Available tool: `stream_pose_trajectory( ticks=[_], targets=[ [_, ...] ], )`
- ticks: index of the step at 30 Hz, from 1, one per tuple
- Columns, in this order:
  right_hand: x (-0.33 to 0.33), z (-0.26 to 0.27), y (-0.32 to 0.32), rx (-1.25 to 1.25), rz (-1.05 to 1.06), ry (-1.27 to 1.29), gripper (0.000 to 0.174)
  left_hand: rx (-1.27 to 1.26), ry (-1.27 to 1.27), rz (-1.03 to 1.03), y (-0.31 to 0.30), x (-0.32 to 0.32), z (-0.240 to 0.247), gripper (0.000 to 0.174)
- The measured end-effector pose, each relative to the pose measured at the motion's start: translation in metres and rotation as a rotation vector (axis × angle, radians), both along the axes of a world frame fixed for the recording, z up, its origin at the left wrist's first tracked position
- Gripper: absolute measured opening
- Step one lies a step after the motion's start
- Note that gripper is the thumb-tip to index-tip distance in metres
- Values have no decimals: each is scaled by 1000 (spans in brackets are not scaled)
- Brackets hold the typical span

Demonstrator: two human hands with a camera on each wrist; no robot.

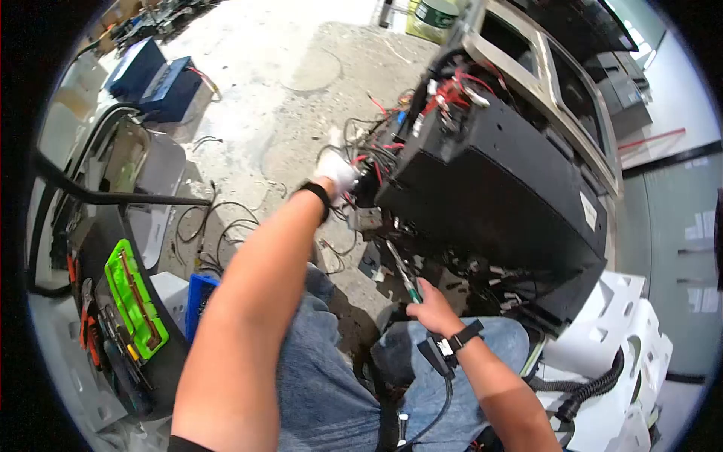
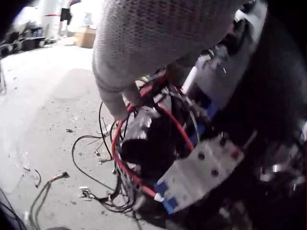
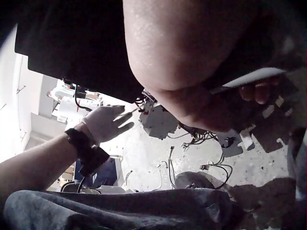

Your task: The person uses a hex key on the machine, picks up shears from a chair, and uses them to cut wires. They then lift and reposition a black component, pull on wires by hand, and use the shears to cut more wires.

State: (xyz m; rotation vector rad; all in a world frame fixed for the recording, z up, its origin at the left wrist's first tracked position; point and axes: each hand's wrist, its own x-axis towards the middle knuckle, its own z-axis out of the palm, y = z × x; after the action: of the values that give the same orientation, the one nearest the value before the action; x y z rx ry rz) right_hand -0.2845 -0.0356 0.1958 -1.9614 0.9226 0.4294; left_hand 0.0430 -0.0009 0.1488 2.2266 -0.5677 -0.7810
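Note:
My left hand [image 1: 339, 172], in a white knitted glove, reaches into wiring at the near end of a large black metal box [image 1: 497, 169]. In the left wrist view its fingertips lie right at a red cable [image 2: 116, 143], above a grey block with blue ends [image 2: 199, 175]. The right wrist view shows the gloved fingers extended and spread. My bare right hand [image 1: 437, 307] grips a long metal tool with a green handle [image 1: 413, 292], its shaft pointing toward the lower side of the box. In the right wrist view, my forearm covers much of that hand.
Loose black cables [image 1: 218, 226] lie on the concrete floor. At left, a green plastic tray [image 1: 135, 301] and pliers [image 1: 90, 324] rest on a dark surface. Blue boxes [image 1: 169, 90] stand farther off. White panels [image 1: 602, 331] and a corrugated hose [image 1: 595, 388] lie at right.

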Motion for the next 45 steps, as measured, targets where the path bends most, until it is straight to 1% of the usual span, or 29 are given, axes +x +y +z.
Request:
stream_pose_trajectory(
  ticks=[1, 3, 4, 5, 7, 8, 9, 10, 11, 12, 13, 14, 15, 16, 17, 18, 19, 21, 22, 23, 25, 26, 31, 35, 37, 39, 41, 44, 45],
  targets=[
    [1, 4, 1, 23, -18, 13, 77, -54, -84, 67, 1, 27, -36, 33],
    [1, 1, 3, 12, -16, 16, 78, -275, -568, 12, 14, 52, -59, 19],
    [0, 1, 5, 8, -26, 21, 78, -291, -558, -4, 12, 46, -49, 19],
    [0, 0, 7, 5, -32, 24, 78, -105, -370, -113, 19, 38, -23, 25],
    [-1, 0, 10, -17, -31, 24, 76, 280, -1, -326, 36, 20, 15, 46],
    [-1, 5, 12, -7, -32, 44, 75, 196, -137, -510, 43, 15, 10, 44],
    [4, 10, 12, 3, -22, 53, 75, 226, -192, -552, 38, 7, 4, 45],
    [1, 6, 13, -18, -17, 30, 74, 212, -239, -465, 35, -11, 33, 49],
    [-3, 2, 15, -39, -6, 4, 74, 183, -320, -355, 31, -10, 17, 52],
    [-2, 6, 13, -11, -7, 10, 76, 191, -293, -193, 22, -16, 30, 53],
    [-8, -5, 13, -46, 1, -9, 78, 279, -251, -175, 14, -12, 25, 42],
    [-10, -4, 12, -40, -6, -17, 79, 232, -276, -185, 6, -6, 4, 51],
    [-1, 16, 10, 67, -37, 45, 79, 213, -235, -225, 1, -9, 21, 59],
    [1, 19, 8, 65, -31, 52, 79, 174, -260, -280, -6, -5, 12, 65],
    [-2, 18, 8, 64, -32, 66, 79, 152, -236, -306, -8, -10, 34, 61],
    [-5, 15, 6, 66, -28, 65, 79, 11, -277, -320, -19, -1, 6, 56],
    [-6, 11, 4, 52, -9, 60, 79, -128, -318, -329, -23, 4, 1, 52],
    [-5, 6, 2, 44, 18, 61, 79, -106, -268, -351, -33, 12, -10, 41],
    [-5, 6, 1, 63, 15, 63, 78, -53, -306, -387, -31, 8, 14, 31],
    [-4, 5, 0, 83, 10, 68, 78, -47, -295, -381, -30, 11, 17, 31],
    [-1, 4, -2, 113, 21, 78, 78, 17, -511, -333, -29, 16, 20, 19],
    [2, 8, -3, 108, 32, 78, 78, -70, -578, -308, -20, 18, 31, 13],
    [6, 14, -6, 96, 29, 40, 78, -10, -747, -366, -4, 29, 51, 14],
    [-4, 9, -8, 114, -28, 27, 78, 67, -700, -430, 10, 31, 47, 16],
    [-7, 13, -10, 124, -17, 66, 79, 238, -625, -542, 18, 25, 42, 19],
    [-7, 18, -10, 148, -22, 78, 80, 221, -501, -566, 17, 20, 27, 19],
    [-11, 18, -11, 79, 23, 69, 80, 248, -554, -595, 14, 23, 31, 18],
    [-14, 18, -12, 116, -11, 42, 80, 119, -700, -527, 27, 34, 70, 16],
    [-15, 16, -8, 122, -19, 49, 80, 130, -732, -505, 25, 37, 65, 15]
  ],
)
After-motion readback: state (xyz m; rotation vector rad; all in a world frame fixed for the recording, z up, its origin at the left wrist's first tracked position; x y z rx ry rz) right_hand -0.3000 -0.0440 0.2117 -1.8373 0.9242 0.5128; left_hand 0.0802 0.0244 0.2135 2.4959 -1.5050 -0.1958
